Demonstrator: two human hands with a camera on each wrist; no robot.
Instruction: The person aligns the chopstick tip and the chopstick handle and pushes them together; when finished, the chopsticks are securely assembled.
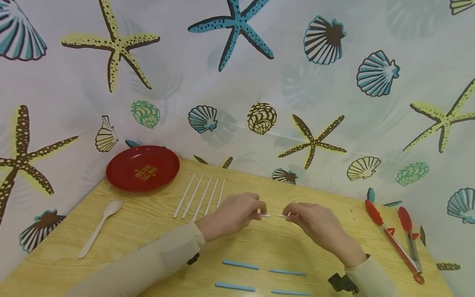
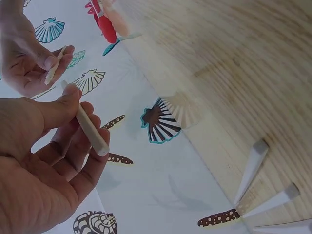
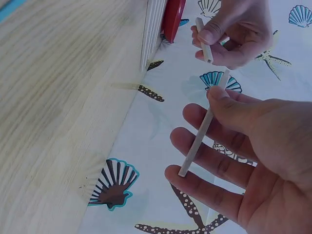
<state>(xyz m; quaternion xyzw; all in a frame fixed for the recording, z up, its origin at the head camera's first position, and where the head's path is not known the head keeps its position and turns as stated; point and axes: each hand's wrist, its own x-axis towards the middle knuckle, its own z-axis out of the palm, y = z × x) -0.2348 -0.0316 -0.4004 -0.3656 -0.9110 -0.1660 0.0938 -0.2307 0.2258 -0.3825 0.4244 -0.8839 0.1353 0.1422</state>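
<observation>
In the head view, my left hand and right hand face each other above the table, a small gap between them. Thumb and fingers of the left hand pinch a short white stick with a squared, blunt end. Another short white stick, thinner-looking, lies across the fingers of my right hand under its thumb. Their near ends point at one another, apart. Several longer white sticks lie side by side just left of the left hand. Nearer to me, several short blue sticks are laid in two rows.
A red plate with gold print sits at the back left, a pale spoon in front of it. Red-tipped tongs lie spread at the right edge. Behind the wooden table hangs a shell-and-starfish cloth.
</observation>
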